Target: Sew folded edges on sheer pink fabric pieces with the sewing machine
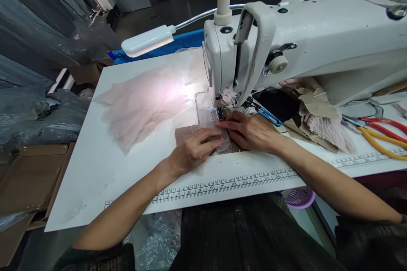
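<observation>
A small piece of sheer pale fabric (223, 144) lies in front of the sewing machine's needle area (221, 112). My left hand (195, 151) rests at its left side, with bent fingers closed together on the fabric. From the right, my right hand (251, 132) reaches in, its thumb and fingers pinched at the fabric's edge close to the presser foot. The fingertips partly hide the fabric there. Under both hands is a brown patch (182, 133) on the table. Left of the needle, a heap of sheer pink fabric (146, 101) is spread under the lamp light.
The white sewing machine (292, 38) stands over the table's right half. A lamp (148, 41) hangs at the back. Blue thread snips (269, 116), fabric scraps (327, 123) and orange-handled scissors (378, 139) lie at right. A printed ruler (216, 187) follows the front edge.
</observation>
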{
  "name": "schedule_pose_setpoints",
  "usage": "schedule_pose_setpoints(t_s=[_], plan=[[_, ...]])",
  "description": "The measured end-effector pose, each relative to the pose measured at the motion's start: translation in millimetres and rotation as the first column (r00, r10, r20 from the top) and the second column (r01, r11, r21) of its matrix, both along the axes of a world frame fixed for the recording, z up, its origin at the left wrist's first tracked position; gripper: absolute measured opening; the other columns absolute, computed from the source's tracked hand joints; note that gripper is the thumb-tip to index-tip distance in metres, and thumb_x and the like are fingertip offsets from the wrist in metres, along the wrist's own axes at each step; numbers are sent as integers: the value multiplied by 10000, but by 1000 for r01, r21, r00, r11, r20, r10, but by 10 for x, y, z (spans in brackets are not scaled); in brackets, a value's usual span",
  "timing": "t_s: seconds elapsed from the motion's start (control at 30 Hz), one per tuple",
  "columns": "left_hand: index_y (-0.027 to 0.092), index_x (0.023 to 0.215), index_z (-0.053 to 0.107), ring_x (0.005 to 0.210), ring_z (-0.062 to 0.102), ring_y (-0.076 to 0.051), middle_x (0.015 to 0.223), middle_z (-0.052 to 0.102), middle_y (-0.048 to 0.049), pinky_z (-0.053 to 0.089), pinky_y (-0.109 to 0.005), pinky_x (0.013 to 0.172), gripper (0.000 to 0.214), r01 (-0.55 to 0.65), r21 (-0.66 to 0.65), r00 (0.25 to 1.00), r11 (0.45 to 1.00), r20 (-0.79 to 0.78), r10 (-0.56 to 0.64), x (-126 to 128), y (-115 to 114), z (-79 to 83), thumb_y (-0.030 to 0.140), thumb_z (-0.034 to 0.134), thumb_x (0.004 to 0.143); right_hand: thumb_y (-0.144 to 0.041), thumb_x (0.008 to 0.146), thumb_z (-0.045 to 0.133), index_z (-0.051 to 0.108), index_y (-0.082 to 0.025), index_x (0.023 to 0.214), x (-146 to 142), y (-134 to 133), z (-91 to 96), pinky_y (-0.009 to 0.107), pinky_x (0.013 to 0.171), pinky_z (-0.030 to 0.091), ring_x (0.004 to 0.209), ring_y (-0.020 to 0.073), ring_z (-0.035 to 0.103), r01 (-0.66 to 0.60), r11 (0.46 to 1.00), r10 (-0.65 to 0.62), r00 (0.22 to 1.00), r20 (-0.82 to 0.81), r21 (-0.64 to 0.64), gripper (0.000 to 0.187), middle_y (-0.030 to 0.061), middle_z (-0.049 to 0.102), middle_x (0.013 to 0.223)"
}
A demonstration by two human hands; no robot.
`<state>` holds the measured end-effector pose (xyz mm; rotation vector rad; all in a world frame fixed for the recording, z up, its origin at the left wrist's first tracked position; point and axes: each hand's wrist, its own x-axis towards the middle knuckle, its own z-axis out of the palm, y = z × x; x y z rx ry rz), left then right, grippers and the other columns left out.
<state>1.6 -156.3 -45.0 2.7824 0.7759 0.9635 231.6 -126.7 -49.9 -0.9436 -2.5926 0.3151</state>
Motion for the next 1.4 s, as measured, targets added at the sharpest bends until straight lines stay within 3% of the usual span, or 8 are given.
schedule_pose_setpoints(t_s=[0.2, 0.33, 0.43, 0.53, 0.7, 0.93, 1.13, 1.4], plan=[[207, 986, 713, 1191, 593, -221, 1256, 615, -99, 481, -536, 1047, 168, -47, -106, 989, 993, -144, 32, -42, -4, -45, 193, 550, 945, -152, 909, 468, 593, -102, 1256, -28, -30, -96, 411, 806, 513, 953, 275, 559, -10, 999, 11, 1000, -10, 35, 373, 185, 564, 1105], [285, 1022, 721, 1326, 464, -309, 1438, 469, -80, 320, -706, 1068, 153, -113, -218, 956, 969, -288, 47, -108, -34, 58, 268, 615, 914, -107, 893, 431, 586, -116, 1250, -40, -59, -84, 441, 851, 500, 1006, 283, 542, 14, 999, -16, 999, 32, 45, 390, 178, 563, 1111], [303, 1041, 720, 1303, 482, -306, 1433, 469, -79, 395, -653, 1040, 168, -99, -187, 962, 977, -268, 46, -119, -29, 125, 265, 628, 906, -127, 905, 429, 596, -135, 1245, -32, -54, -66, 430, 838, 512, 998, 278, 554, 14, 1000, -13, 1000, -13, 17, 378, 168, 567, 1115], [270, 973, 738, 1039, 627, -223, 1221, 617, -88, 565, -440, 843, 122, -120, -80, 978, 989, -180, 105, -105, 3, 166, 262, 645, 895, -168, 941, 414, 616, -149, 1229, -46, -48, -41, 405, 804, 522, 946, 263, 576, 6, 1000, -7, 997, -80, -13, 352, 159, 569, 1097], [208, 907, 720, 721, 626, -103, 906, 682, -42, 521, -202, 546, 156, -49, 32, 994, 998, -99, 52, -75, 26, 165, 157, 573, 917, -198, 957, 410, 543, -197, 1320, -171, -88, 1, 400, 759, 502, 906, 256, 538, -23, 1000, 22, 999, 25, 7, 387, 146, 530, 1075], [182, 929, 727, 1007, 655, -188, 1116, 673, -105, 588, -374, 846, 146, 1, -42, 994, 999, -113, -6, -69, 49, 3, 164, 582, 919, -136, 926, 418, 474, -125, 1373, -159, -125, -56, 484, 875, 441, 1023, 322, 479, 114, 989, -129, 977, 169, 95, 451, 204, 505, 1170], [301, 1006, 740, 1256, 523, -305, 1395, 516, -99, 404, -650, 1021, 155, -201, -239, 949, 950, -288, 128, -114, 5, 85, 296, 622, 906, -160, 920, 443, 464, -109, 1398, -174, -138, -62, 497, 894, 436, 1045, 342, 468, 143, 986, -157, 968, 198, 87, 481, 214, 493, 1203], [281, 965, 751, 1059, 584, -242, 1267, 599, -81, 454, -486, 907, 145, -235, -183, 943, 955, -279, 179, -101, -56, 188, 278, 616, 912, -187, 942, 407, 531, -153, 1360, -78, -65, -27, 446, 891, 486, 1011, 292, 523, 59, 998, -59, 998, -17, -14, 437, 157, 548, 1113]])
